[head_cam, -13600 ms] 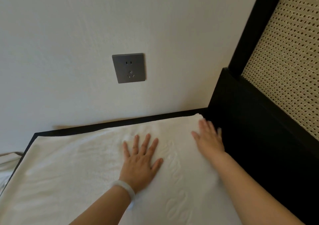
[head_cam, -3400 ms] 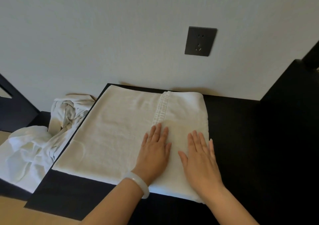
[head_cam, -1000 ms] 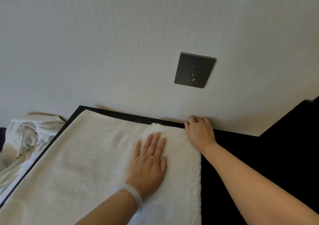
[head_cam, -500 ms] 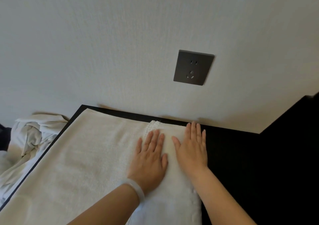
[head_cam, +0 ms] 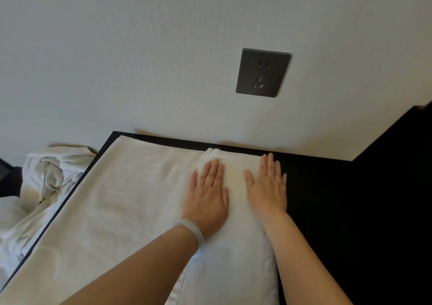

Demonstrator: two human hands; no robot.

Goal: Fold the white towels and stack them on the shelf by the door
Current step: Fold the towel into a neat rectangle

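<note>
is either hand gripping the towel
No, the left hand and right hand both lie flat, palms down, on the white towel.

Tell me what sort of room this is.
Likely a bedroom or hotel room, not certain: a white towel lies under the left hand and right hand on a black tabletop, a dark wall socket sits on the wall above, and crumpled white linen is heaped at left.

A pale, lightly textured wall [head_cam: 140,47] fills the upper view, with a dark grey socket plate [head_cam: 263,72] mounted on it. A black tabletop [head_cam: 327,187] meets the wall's base. Taller black furniture [head_cam: 402,145] rises at the right.
</note>
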